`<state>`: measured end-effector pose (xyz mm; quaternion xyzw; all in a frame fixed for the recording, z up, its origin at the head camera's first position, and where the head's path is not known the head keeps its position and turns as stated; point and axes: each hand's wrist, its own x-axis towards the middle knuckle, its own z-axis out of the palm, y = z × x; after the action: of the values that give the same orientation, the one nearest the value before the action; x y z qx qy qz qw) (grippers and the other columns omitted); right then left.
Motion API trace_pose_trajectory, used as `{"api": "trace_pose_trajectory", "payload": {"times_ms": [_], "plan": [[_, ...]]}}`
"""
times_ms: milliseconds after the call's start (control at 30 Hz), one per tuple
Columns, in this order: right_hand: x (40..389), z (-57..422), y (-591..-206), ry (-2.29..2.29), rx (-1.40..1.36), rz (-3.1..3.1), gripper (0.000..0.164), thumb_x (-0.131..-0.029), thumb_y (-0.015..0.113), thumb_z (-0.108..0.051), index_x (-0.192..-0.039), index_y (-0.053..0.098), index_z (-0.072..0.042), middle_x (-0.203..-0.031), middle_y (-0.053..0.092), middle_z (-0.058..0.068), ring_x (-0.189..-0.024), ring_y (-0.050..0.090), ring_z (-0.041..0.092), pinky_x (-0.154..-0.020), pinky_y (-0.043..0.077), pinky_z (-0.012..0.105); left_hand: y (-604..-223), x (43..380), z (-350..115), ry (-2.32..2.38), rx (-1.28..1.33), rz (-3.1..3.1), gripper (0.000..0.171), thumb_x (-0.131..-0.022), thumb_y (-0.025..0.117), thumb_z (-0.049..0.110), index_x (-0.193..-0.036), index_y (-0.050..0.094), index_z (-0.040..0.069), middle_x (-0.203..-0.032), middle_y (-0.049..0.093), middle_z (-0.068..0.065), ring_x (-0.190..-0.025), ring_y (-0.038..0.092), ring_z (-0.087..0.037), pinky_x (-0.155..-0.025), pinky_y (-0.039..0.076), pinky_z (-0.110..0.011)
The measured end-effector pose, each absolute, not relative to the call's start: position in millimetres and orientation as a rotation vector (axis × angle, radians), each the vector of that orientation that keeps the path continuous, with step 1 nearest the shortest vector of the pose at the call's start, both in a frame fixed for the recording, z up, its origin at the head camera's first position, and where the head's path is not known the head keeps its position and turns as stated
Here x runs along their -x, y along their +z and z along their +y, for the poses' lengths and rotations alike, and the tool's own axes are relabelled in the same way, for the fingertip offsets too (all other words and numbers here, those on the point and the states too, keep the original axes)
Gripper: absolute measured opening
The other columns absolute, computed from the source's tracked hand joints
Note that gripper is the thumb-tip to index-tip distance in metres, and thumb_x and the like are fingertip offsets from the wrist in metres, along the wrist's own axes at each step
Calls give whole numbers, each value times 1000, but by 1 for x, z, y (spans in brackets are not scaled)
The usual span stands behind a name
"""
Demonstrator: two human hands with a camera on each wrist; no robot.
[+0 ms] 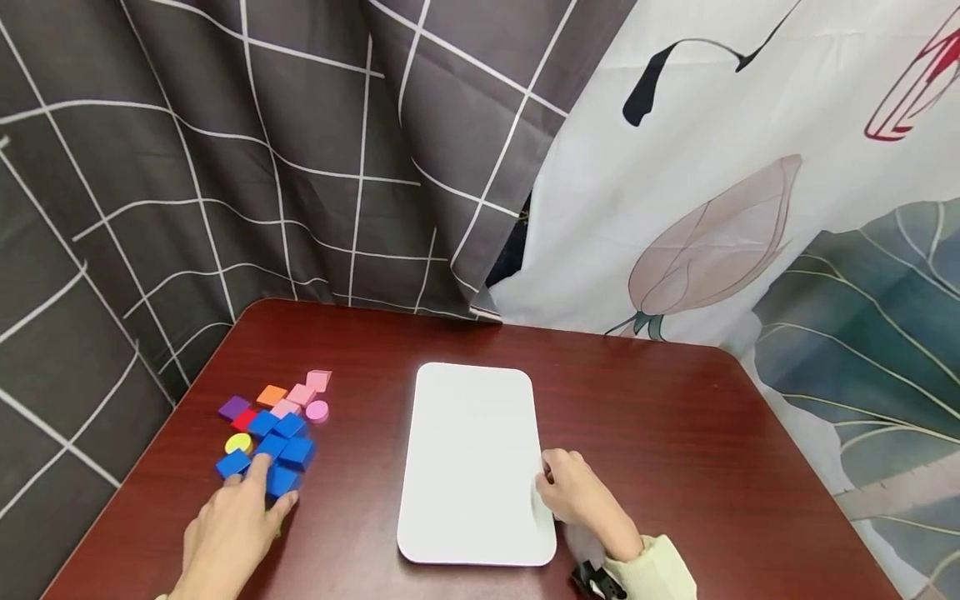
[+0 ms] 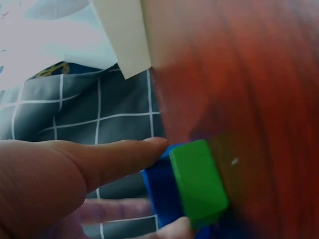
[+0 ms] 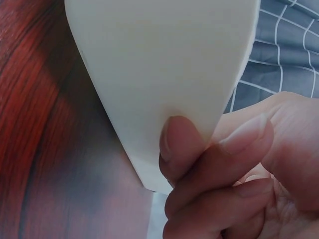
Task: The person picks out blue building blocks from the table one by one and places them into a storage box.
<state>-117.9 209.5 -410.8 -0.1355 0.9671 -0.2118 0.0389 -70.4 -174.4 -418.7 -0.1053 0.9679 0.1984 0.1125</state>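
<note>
My left hand (image 1: 232, 525) reaches in at the near side of a cluster of blue blocks (image 1: 297, 452), its index fingertip over them. The left wrist view has the thumb (image 2: 144, 149) straight beside a blue block (image 2: 164, 194), with another fingertip at the lower corner of a green block (image 2: 199, 184). Most of the green block is hidden under the hand in the head view. A white rounded tray (image 1: 472, 458) lies mid-table, and my right hand (image 1: 581, 496) grips its right edge. Close up, curled fingers (image 3: 182, 144) pinch the tray (image 3: 159, 64).
Beyond the blue blocks lie a yellow disc (image 1: 238, 443), a red block (image 1: 244, 419), a purple block (image 1: 234, 407), an orange block (image 1: 272, 396) and several pink pieces (image 1: 318, 381). The dark red table (image 1: 645, 417) meets a grey checked curtain (image 1: 315, 208) and a white patterned curtain (image 1: 585, 250).
</note>
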Motion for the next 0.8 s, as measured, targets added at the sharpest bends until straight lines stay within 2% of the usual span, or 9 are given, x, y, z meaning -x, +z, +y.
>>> {"api": "trace_pose_trajectory", "payload": {"times_ms": [167,367,633,800], "plan": [[117,209,-411,-658,420,2956,25,-78,50,-2,-57,37,-9,-48,30,-6,-42,27,7,-39,27,23,-421,72,-172,575,242,2877,70,-79,67,33,-130,38,-6,-111,49,-38,-93,47,-52,-76,40,-67],[117,209,-412,-657,414,2971,24,-77,51,-2,-58,38,-9,-49,30,-6,-43,28,8,-39,28,24,-417,71,-175,571,158,2879,66,-79,68,29,-129,42,-4,-111,52,-35,-81,54,-45,-70,44,-65],[116,210,-412,-664,401,2984,26,-77,51,-2,-57,36,-10,-48,30,-7,-42,28,7,-39,26,23,-409,71,-169,577,170,2824,63,-77,69,33,-122,48,-6,-105,57,-30,-74,56,-36,-65,46,-64],[116,209,-411,-661,404,2970,25,-78,50,-2,-57,37,-7,-49,28,-6,-43,25,8,-40,25,23,-400,69,-160,603,161,2800,59,-76,70,31,-117,51,-6,-100,60,-24,-73,57,-33,-63,48,-62]]}}
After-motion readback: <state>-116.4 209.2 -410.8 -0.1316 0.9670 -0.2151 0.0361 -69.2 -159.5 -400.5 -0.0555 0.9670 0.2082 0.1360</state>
